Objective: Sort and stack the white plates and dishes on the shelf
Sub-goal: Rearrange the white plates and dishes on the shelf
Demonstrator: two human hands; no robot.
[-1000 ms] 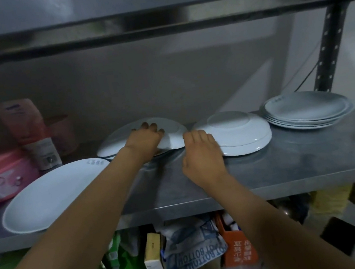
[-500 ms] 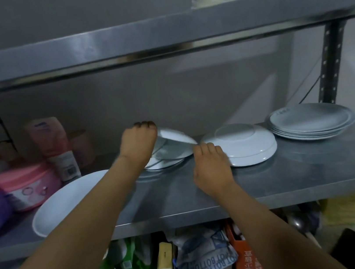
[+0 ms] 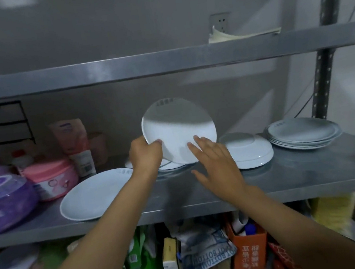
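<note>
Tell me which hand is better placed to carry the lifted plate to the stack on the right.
Probably the right hand. It is open, touches the tilted plate at its lower edge, and is nearer the stack. The left hand grips the plate's left rim, farther away.

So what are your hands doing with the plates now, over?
Left hand grips tilted plate by its rim. Right hand open, fingers touching its face. Stack far right; upturned dish sits between.
</note>
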